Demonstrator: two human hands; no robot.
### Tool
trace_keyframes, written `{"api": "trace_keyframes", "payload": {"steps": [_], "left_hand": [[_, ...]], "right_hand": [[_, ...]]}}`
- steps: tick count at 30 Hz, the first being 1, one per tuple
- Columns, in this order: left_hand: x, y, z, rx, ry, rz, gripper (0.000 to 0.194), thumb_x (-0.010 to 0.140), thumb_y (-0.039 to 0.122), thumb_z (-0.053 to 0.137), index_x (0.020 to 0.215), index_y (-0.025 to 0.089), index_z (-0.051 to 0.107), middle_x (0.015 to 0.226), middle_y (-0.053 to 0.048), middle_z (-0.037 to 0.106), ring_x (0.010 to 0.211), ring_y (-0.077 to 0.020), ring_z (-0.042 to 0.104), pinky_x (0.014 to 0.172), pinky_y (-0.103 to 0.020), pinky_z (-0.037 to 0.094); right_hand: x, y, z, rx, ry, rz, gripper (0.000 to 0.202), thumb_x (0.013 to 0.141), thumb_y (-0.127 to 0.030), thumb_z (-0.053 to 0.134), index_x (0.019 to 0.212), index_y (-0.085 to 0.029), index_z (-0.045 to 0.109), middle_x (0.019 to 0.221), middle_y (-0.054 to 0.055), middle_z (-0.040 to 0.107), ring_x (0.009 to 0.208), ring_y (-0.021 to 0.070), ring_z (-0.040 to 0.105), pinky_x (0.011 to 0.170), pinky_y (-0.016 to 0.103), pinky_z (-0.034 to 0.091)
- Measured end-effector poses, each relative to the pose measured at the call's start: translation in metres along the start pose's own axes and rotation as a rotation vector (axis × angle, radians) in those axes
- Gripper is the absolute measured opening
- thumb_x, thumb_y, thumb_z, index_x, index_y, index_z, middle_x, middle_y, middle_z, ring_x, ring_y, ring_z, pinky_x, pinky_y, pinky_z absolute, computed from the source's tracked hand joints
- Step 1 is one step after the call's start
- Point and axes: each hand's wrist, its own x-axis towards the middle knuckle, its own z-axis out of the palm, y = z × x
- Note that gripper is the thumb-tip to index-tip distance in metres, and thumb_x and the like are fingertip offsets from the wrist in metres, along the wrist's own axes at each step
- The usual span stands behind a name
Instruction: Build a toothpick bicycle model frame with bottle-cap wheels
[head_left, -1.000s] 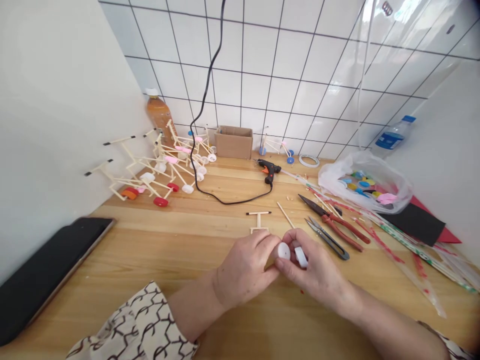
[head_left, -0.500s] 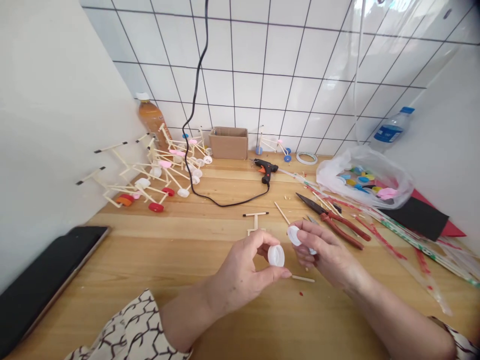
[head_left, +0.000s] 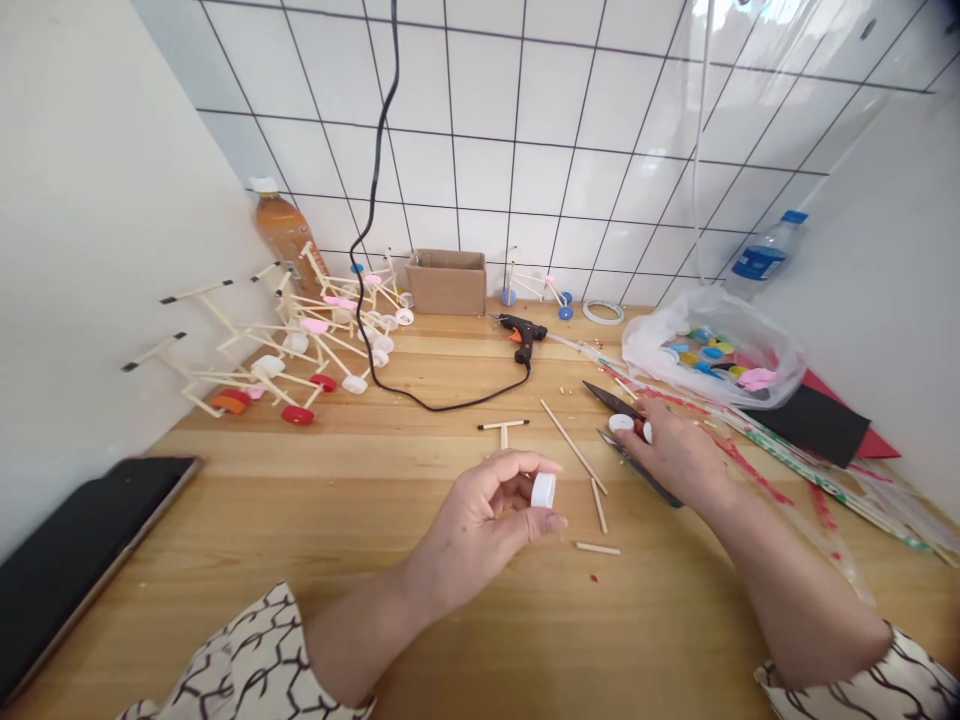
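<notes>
Printing on the water bottle's (head_left: 780, 245) blue label and the amber drink bottle's (head_left: 281, 222) wrapper was too small to read; so were the red and green marks on the clear plastic sleeves at right.

Above a smooth, striped-grain wooden tabletop (head_left: 337, 490), a person's left hand (head_left: 480, 512) pinched a round white plastic bottle cap (head_left: 543, 490) edge-on between thumb and fingers. The right hand (head_left: 679, 450), farther right, was curled with two more white caps (head_left: 621, 424) at its thumb and fingers, over the red-handled pliers (head_left: 609, 399) and the dark metal thread snips (head_left: 634, 462); whether it touched either tool could not be told. Both cuffs were cream fabric with a dark branching pattern.

Between the hands lay thin, pale wooden sticks (head_left: 574, 446); beyond the left hand, a T-shaped stick piece (head_left: 504, 436) had a black-tipped crossbar. Farther back stood a black glue gun (head_left: 523, 335) with an orange trigger, a plain brown cardboard box (head_left: 448, 285) and, at left, spindly stick models (head_left: 313, 326) with cap wheels. At right, a crinkled translucent bag (head_left: 643, 345) held colourful caps.
</notes>
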Motion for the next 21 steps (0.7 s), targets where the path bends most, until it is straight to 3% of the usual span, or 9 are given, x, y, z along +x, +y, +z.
{"api": "trace_keyframes", "payload": {"steps": [7,12,16,21], "left_hand": [[0.002,-0.001,-0.002,0.015,0.016,0.047,0.030,0.068,0.016,0.070,0.097,0.018,0.064,0.082,0.000,0.056,0.072,-0.0107,0.052,0.071,-0.027,0.046],[0.000,0.000,-0.002,0.101,-0.010,0.067,0.027,0.070,0.017,0.070,0.097,0.017,0.064,0.086,-0.001,0.056,0.076,-0.0113,0.054,0.074,-0.026,0.046],[-0.002,0.000,0.001,0.240,-0.076,0.104,0.029,0.066,0.015,0.072,0.095,0.015,0.066,0.082,-0.001,0.055,0.073,-0.0122,0.054,0.071,-0.027,0.046],[-0.003,-0.001,0.005,0.421,-0.081,0.152,0.034,0.063,0.015,0.077,0.094,0.014,0.065,0.078,-0.001,0.057,0.068,-0.0127,0.050,0.067,-0.027,0.045]], "right_hand": [[-0.004,-0.007,-0.010,0.055,0.024,-0.004,0.028,0.081,-0.038,0.047,0.099,-0.017,0.055,0.067,0.002,0.059,0.057,0.0182,0.054,0.051,0.026,0.035],[0.000,-0.002,-0.023,0.073,-0.035,-0.027,0.028,0.082,-0.036,0.045,0.098,-0.017,0.056,0.056,-0.003,0.053,0.049,0.0152,0.049,0.044,0.024,0.033],[0.002,-0.003,-0.017,0.025,-0.091,-0.097,0.021,0.082,-0.029,0.046,0.093,-0.019,0.060,0.070,0.001,0.064,0.061,0.0159,0.057,0.055,0.025,0.041],[0.008,-0.013,-0.005,-0.127,-0.149,-0.140,0.028,0.083,-0.028,0.049,0.107,-0.018,0.060,0.103,0.011,0.067,0.094,0.0269,0.061,0.071,0.033,0.043]]}}
